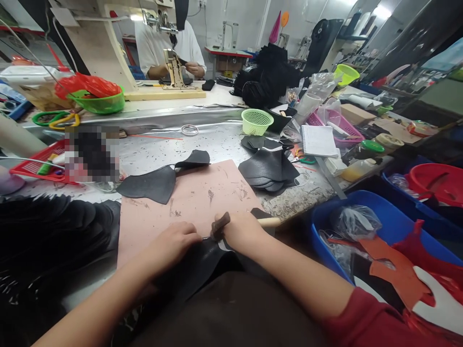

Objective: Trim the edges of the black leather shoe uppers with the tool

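A hammer with a dark head (pixel 220 225) and a pale wooden handle (pixel 269 222) is in my right hand (pixel 240 231), whose fingers wrap round it. Just left of the hammer head, my left hand (pixel 179 238) has its fingers curled together at the edge of a black leather piece (pixel 202 260). That leather hangs over the near edge of a pink board (pixel 144 219) toward my lap. Farther back on the board lie two joined black leather pieces (pixel 152 184). My fingertips partly hide where the left hand meets the leather.
Stacked black leather pieces (pixel 267 168) lie right of the board; a large black pile (pixel 54 236) fills the left. A green basket (pixel 256 121), notebook (pixel 318 140) and red tray (pixel 39 166) surround the worktop. Blue bins (pixel 318 250) stand right. A co-worker (pixel 197 48) sits behind a sewing machine.
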A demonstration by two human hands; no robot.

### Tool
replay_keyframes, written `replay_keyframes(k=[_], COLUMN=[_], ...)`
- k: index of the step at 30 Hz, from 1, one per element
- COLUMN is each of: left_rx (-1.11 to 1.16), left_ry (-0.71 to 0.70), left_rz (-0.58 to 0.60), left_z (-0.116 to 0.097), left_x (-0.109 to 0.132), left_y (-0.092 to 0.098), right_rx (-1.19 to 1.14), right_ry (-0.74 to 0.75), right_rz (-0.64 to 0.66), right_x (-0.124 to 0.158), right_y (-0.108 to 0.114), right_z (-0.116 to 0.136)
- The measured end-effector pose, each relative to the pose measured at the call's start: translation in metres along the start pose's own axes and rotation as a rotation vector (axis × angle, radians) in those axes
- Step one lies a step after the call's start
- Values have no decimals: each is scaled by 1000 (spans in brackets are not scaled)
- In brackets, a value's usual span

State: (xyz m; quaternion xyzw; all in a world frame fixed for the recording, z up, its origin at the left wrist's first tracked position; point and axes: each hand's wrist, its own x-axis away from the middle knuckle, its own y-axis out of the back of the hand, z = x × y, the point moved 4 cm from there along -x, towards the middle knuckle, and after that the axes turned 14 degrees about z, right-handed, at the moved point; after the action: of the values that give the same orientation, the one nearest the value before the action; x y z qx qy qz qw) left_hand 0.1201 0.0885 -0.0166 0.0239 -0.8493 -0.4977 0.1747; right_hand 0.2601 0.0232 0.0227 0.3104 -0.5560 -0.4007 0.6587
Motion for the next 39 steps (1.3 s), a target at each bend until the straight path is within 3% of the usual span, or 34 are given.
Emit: replay_keyframes(k=[4,8,12,16,20,24,29,32,37,39], left_rx=[13,1,47,62,113,92,111,90,97,75], left_ry=[3,1,-19,-29,-28,-47,-47,-59,-63,-56], left_rz=[-1,31,7,-3,-22,-25,-33,-21,-59,-68], left_z=[3,5,10,16,20,24,28,28,36,40], left_x=[6,9,13,19,26,32,37,39,45,47], left_y=[1,2,2,2,5,4,5,6,2,-1], right_rx=[7,57,66,100,85,92,78,113,101,107], right_ry=[33,68,75,112,127,147,151,154,151,179], right_rz=[-42,53,-10,88,1,69,29,93,24,57], right_x=[-3,-8,-10,-14,-18,-23,-26,-30,-33,-34], right_y=[3,2,7,7,9,6,10,7,9,8], right_z=[9,17,23,30,37,44,53,56,60,63])
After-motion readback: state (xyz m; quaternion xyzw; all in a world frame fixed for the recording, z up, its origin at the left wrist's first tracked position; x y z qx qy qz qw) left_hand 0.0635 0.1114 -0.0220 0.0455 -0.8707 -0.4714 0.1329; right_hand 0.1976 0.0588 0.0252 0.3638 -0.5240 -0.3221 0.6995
